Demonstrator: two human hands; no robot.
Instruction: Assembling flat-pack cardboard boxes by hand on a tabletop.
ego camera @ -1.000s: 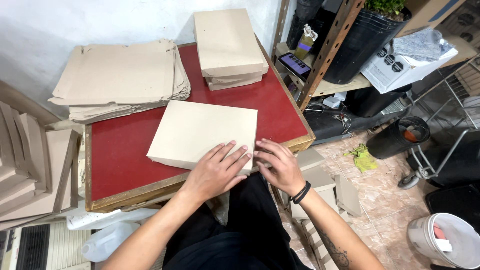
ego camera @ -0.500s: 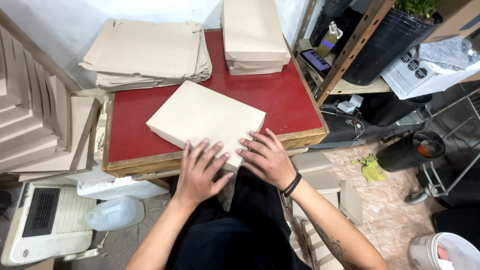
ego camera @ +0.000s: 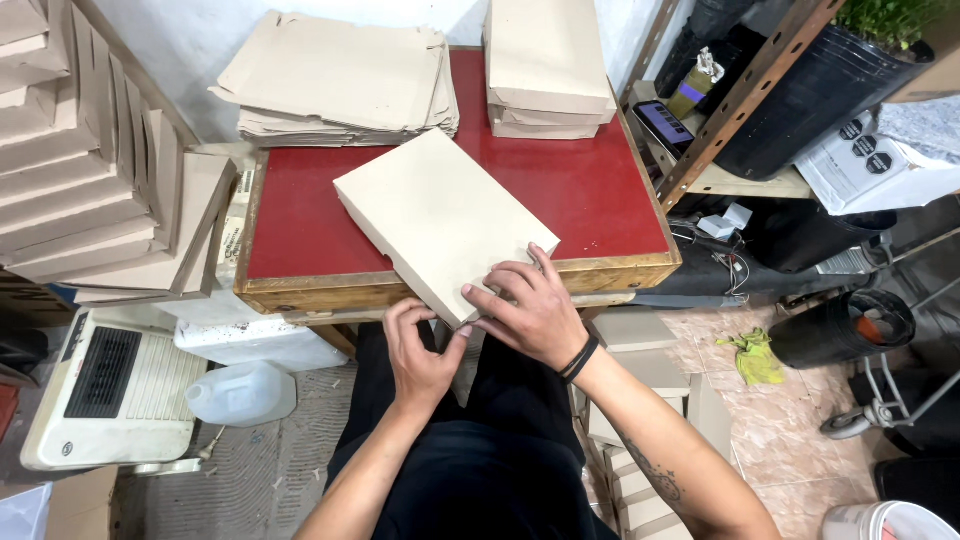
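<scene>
A flat beige cardboard box (ego camera: 430, 215) lies at an angle on the red-topped table (ego camera: 590, 200), its near corner jutting past the front edge. My right hand (ego camera: 530, 305) presses on that corner from above, fingers spread. My left hand (ego camera: 420, 350) grips the box's near edge from below, thumb and fingers curled around it.
A pile of flat cardboard blanks (ego camera: 340, 80) sits at the table's back left, a stack of folded boxes (ego camera: 545, 65) at the back right. More cardboard (ego camera: 90, 190) leans at left. A metal shelf (ego camera: 740, 100) stands at right. A plastic jug (ego camera: 245, 392) lies on the floor.
The box has turned and slid toward me over the table's front edge. My left hand dropped from the top to the near edge. The camera view shifted.
</scene>
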